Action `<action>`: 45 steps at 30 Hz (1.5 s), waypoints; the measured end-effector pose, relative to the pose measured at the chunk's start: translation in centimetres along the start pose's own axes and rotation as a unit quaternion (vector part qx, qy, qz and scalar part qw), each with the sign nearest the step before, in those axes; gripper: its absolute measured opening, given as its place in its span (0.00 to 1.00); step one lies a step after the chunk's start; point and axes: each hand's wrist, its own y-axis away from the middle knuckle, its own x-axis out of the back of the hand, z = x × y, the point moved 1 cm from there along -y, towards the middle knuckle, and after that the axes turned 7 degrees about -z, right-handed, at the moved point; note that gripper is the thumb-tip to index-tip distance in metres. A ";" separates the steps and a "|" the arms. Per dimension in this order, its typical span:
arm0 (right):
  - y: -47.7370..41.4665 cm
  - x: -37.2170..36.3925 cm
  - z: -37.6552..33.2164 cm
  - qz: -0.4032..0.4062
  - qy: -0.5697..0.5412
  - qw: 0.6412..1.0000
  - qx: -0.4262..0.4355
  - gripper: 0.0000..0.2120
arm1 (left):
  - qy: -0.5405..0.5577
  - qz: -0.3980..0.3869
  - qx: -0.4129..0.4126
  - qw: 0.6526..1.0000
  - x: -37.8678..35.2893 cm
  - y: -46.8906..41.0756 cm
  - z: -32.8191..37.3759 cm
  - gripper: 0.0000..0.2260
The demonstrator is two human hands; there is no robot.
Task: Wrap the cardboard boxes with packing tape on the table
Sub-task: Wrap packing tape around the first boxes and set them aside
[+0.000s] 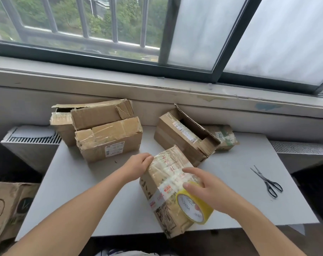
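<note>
A worn cardboard box (162,206) with clear tape over its top lies at the near edge of the grey table (83,191). My left hand (138,166) grips the box's far left corner. My right hand (210,193) holds a yellow roll of packing tape (191,206) against the box's near right side, with the forefinger stretched out over the top. Two taped boxes (109,139) are stacked at the back left. An open box (184,137) lies on its side at the back middle.
Black scissors (268,182) lie on the table at the right. A small crushed box (224,136) sits behind the open one. More cardboard boxes (7,206) stand on the floor at the left. A radiator (31,139) and a window sill border the table's far side.
</note>
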 end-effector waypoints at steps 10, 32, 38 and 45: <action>4.9 -2.2 6.5 0.137 0.024 0.986 -0.091 0.15 | -0.091 0.052 -0.028 0.994 -1.8 0.6 0.5 0.16; 1.8 -3.6 13.0 0.045 0.024 0.995 -0.084 0.20 | -0.492 -0.053 -0.079 0.865 -8.4 1.3 6.1 0.30; 1.4 -3.9 14.1 0.048 -0.005 0.997 -0.065 0.16 | -0.538 -0.093 -0.106 0.831 -11.6 1.0 7.6 0.30; 1.6 -4.7 15.2 0.067 -0.104 0.991 -0.050 0.20 | -0.538 -0.105 -0.086 0.832 -11.5 0.8 7.8 0.44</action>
